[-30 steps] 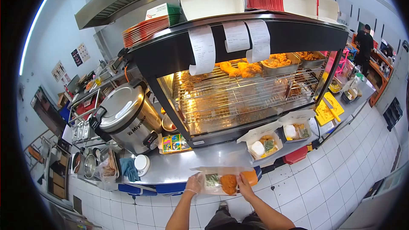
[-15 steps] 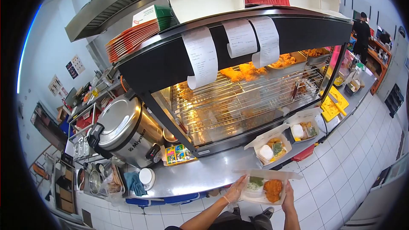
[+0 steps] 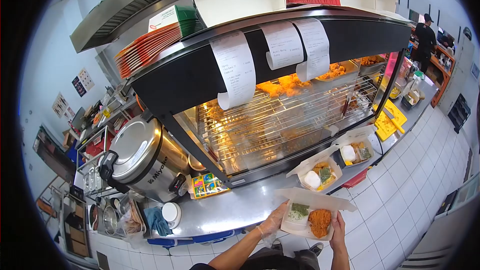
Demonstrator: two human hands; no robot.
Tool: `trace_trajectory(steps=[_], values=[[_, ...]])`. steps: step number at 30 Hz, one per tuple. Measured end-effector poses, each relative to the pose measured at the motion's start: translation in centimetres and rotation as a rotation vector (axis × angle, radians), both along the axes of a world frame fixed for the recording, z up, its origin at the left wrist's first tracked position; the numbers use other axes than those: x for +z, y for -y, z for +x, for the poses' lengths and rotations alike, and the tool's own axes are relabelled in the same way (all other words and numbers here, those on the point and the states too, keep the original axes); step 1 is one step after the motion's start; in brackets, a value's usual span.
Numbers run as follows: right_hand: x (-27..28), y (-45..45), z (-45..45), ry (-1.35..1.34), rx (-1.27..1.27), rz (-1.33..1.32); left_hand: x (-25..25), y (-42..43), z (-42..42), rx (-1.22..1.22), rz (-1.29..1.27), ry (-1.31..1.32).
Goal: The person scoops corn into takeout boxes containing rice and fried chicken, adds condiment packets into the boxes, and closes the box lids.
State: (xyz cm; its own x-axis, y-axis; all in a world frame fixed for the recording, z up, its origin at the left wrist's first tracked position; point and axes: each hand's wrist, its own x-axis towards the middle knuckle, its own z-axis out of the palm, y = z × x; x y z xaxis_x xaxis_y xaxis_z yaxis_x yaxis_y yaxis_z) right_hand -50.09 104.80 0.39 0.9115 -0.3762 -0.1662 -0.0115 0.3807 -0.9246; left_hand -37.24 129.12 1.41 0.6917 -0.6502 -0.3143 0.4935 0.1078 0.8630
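Observation:
An open white takeout box (image 3: 327, 198) is held in front of me at the steel counter's edge. My left hand (image 3: 273, 221), in a clear plastic glove, grips the box's left side. My right hand (image 3: 338, 230) grips its right side, fingers partly behind it. Inside the box lies a piece of fried chicken (image 3: 319, 223), beside a white portion topped with green flakes and a green piece (image 3: 300, 209). Just beyond, two more open boxes stand on the counter: a nearer box (image 3: 306, 167) and a farther box (image 3: 352, 136), each with white rice and other food.
A heated display cabinet (image 3: 240, 182) with fried food on racks rises ahead, with paper receipts (image 3: 232, 70) hanging off it. A large steel rice cooker (image 3: 142, 150), white tub (image 3: 171, 213) and blue cloth (image 3: 157, 221) are left. A yellow tray (image 3: 389, 129) is right; a person in black (image 3: 425, 40) stands far right.
The box's lid has tilted further up and back, showing more of the food. Both hands keep their hold on the box. The camera view has shifted slightly.

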Motion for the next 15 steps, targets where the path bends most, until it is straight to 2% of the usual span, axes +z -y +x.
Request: trace_trajectory(steps=[2, 5, 8, 12, 15], values=[[1.0, -0.2, 0.3, 0.019, 0.028, 0.027, 1.4, -1.1, 0.4, -0.052, -0.180, -0.307], [1.2, -0.1, 0.8, 0.007, 0.058, 0.041, 2.3, -2.7, 0.7, -0.143, -0.123, -0.346], [-0.5, 0.2, 1.3, -0.014, 0.045, 0.034, 1.3, -2.3, 0.0, -0.080, 0.052, -0.166], [-0.1, 0.6, 2.1, -0.029, 0.094, -0.004, -1.7, -2.2, -0.6, 0.004, 0.045, -0.134], [0.7, 0.9, 2.6, -0.011, 0.131, -0.013, -1.8, -2.1, -0.8, 0.018, 0.062, -0.112]])
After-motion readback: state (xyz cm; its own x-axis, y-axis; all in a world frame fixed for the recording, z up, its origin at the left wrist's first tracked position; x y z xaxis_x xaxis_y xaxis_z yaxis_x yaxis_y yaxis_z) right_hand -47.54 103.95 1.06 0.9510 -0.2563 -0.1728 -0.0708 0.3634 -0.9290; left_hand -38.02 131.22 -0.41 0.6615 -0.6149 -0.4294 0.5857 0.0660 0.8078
